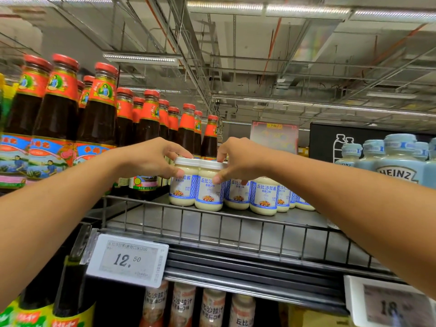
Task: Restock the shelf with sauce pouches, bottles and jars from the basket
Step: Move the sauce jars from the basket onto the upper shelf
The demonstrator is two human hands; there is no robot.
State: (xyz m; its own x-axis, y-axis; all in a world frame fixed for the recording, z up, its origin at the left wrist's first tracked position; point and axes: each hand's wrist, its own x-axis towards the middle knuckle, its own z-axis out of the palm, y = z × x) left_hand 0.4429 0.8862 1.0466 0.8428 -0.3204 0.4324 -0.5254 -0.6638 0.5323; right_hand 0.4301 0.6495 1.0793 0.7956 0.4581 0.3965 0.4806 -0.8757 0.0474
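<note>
On the wire-fronted shelf (295, 220), right of the dark sauce bottles (99, 119), our left hand (151, 156) curls fingers and thumb round the leftmost white jar (182, 187); our right hand (238, 159) grips the neighbouring jar (208, 192) likewise, the two jars touching, with Heinz bottles (396, 166) farther right

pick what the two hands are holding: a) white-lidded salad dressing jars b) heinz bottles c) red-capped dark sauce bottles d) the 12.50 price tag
a: the left hand grips one salad dressing jar around its white lid, and the right hand grips the neighbouring jar, both standing on the wire-fronted shelf.
</note>
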